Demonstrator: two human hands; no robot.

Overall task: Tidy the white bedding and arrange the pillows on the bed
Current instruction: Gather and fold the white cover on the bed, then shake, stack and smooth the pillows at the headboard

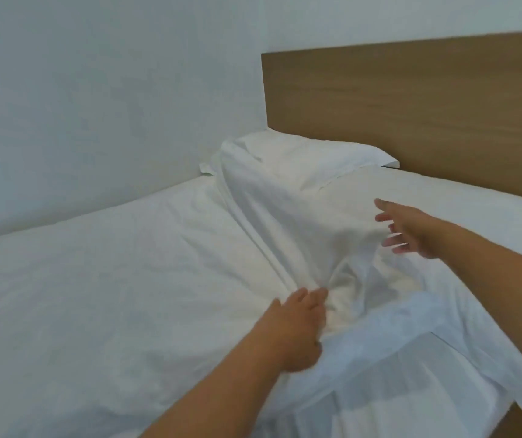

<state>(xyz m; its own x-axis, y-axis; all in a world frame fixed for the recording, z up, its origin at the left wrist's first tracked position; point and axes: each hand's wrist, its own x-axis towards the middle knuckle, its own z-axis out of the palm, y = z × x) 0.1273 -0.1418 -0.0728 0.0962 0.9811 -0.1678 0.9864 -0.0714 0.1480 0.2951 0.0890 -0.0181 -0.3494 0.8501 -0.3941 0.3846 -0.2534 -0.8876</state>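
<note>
The white bedding lies bunched up in a ridge near the head of the bed. The ridge runs from the pillow down to the near edge. The pillow sits by the wooden headboard, in the corner next to the wall.

The left hand rests on the folds with its fingers fairly straight. It does not seem to hold anything, but the fingertips are a bit hidden in the cloth. The right hand is open, with fingers spread, just above the flat part of the sheet. It holds nothing.

The step now looks like smoothing out the bunched cloth. To do it well, the left hand should press the folds down flat and keep them from sliding. The right hand should sweep away from the ridge toward the headboard side. Slow, long strokes work best. Fast pulls could drag the pillow out of place. Only one pillow shows here.
</note>
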